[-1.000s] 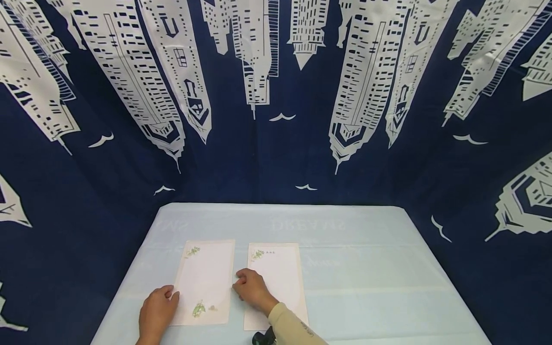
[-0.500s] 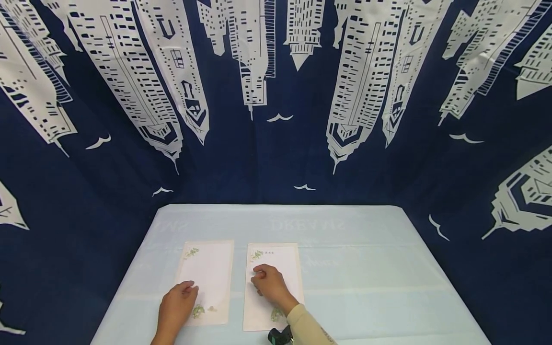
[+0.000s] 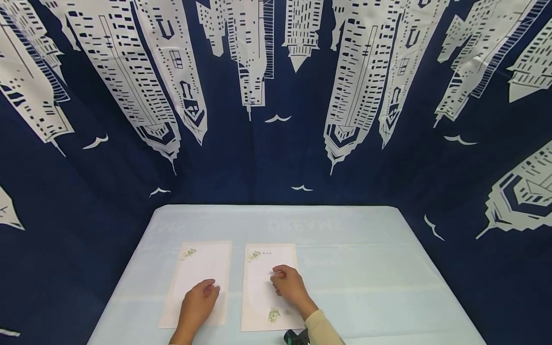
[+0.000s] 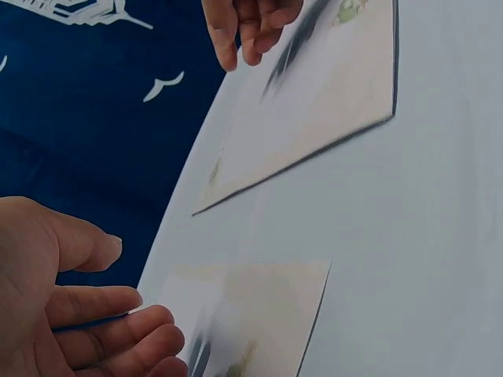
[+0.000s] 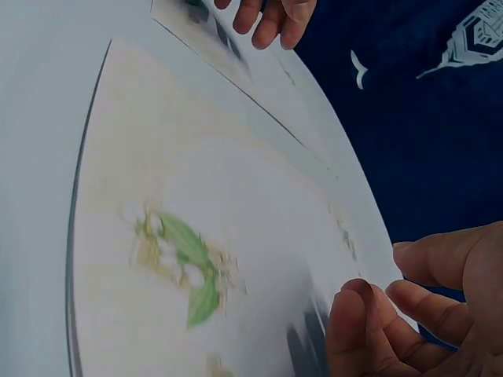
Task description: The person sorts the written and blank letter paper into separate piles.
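Two pale sheets of paper with green plant prints lie side by side, the left sheet (image 3: 202, 261) and the right sheet (image 3: 258, 287). Over the lower part of the left one hovers my left hand (image 3: 200, 303), its fingers loosely bent and holding nothing. My right hand (image 3: 291, 287) hangs above the right sheet's right half, also empty, with thumb and fingers relaxed. In the right wrist view, a green leaf print (image 5: 185, 263) shows clearly on the right sheet, and the hand's shadow falls on the paper. The left hand covers the left sheet's lower print in the head view.
A pale blue cloth with faint lettering covers the table (image 3: 366, 268). Behind it hangs a dark blue curtain (image 3: 241, 172) printed with white buildings and birds. A black device (image 3: 296, 337) sits at my right wrist.
Both hands have moved to the right: the left from the left sheet's edge onto it, the right from between the sheets across the right sheet. The sheets stay in place.
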`<state>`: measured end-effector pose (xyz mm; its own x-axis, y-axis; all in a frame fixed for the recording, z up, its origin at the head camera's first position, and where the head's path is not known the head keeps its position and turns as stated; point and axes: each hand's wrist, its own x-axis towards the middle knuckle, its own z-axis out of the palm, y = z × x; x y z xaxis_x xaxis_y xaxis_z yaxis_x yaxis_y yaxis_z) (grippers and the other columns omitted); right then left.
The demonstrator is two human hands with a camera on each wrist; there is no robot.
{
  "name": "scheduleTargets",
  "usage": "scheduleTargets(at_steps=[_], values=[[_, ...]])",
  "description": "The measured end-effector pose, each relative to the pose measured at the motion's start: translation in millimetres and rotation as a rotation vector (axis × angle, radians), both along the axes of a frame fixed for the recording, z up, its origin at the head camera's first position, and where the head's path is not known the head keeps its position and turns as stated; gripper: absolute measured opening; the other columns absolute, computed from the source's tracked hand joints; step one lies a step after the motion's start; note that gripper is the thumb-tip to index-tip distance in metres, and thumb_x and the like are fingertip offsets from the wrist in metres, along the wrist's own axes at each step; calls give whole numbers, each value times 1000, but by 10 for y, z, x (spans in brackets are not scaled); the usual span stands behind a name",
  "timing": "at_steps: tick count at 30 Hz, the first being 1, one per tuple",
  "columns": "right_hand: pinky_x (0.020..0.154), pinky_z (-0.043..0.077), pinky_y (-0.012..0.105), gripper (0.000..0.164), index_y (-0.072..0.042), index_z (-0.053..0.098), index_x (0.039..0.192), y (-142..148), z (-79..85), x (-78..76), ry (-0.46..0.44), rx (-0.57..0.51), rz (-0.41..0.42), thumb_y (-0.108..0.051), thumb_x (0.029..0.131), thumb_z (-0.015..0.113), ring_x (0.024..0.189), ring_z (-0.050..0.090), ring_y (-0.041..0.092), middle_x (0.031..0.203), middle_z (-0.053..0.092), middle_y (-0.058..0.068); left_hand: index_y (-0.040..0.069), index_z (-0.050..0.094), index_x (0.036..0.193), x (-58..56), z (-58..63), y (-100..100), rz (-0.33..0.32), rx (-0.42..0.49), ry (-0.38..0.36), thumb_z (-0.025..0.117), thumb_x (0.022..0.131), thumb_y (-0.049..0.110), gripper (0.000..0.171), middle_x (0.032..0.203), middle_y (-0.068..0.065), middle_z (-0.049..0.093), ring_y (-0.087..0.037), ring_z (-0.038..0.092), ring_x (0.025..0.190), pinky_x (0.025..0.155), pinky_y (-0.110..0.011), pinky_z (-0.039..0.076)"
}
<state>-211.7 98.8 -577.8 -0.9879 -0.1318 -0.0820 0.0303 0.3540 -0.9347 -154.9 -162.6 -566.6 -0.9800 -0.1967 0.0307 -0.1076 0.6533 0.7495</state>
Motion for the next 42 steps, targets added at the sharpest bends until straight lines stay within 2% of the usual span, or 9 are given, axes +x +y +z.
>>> scheduleTargets(at_steps=[7,13,17,20,25,30,34,39,42], values=[[63,59,32,32,10,63,121,237,14,52,-15,31,-69,-6,93,66,76,66,19,93,65,7,-5,68,121,-76,-44,214,-36,16,-15,70,93,19,37,102,-14,73,-31,71,93,81,-51,56],[63,59,32,30,9,64,119,441,2,102,-12,93,-152,-7,93,67,74,64,16,93,65,7,-5,63,129,-98,-74,400,-99,24,-20,72,92,20,46,114,-24,70,-38,70,100,82,-53,56],[61,56,31,27,7,67,115,561,-39,137,17,187,-201,-7,91,69,70,64,15,91,67,5,-5,62,130,-98,-96,499,-127,25,-22,73,91,20,48,117,-26,68,-43,68,105,84,-56,55],[64,56,33,25,5,69,112,616,-61,173,42,253,-218,-7,90,70,73,66,17,92,70,6,-4,62,131,-97,-115,544,-134,18,-35,73,90,20,49,119,-28,68,-44,66,108,87,-58,54],[74,58,39,25,3,70,111,621,-77,244,75,292,-192,-8,89,71,86,70,25,96,73,9,-5,60,133,-106,-126,590,-134,14,-52,73,91,19,50,121,-28,67,-46,65,112,91,-60,52],[74,59,37,26,4,68,112,559,-89,309,96,291,-159,-5,89,70,89,72,28,98,72,11,-6,61,132,-78,-130,643,-164,25,-29,73,90,17,50,120,-27,68,-47,64,113,92,-60,51],[76,60,37,25,4,69,112,521,-86,339,107,295,-169,-4,89,69,93,72,31,99,72,13,-6,64,128,-52,-132,684,-184,17,-8,74,89,17,47,119,-28,68,-47,64,112,92,-61,51],[75,60,38,24,2,70,111,471,-53,360,127,333,-214,-3,88,71,90,72,29,99,73,13,-4,66,126,-38,-139,711,-171,21,6,74,89,16,43,116,-28,69,-48,65,110,91,-61,51],[73,60,38,23,0,71,108,449,-44,365,150,346,-257,-1,85,73,87,73,27,99,74,14,-1,68,124,-22,-148,725,-154,42,33,74,87,12,39,112,-25,71,-42,69,102,84,-57,56]])
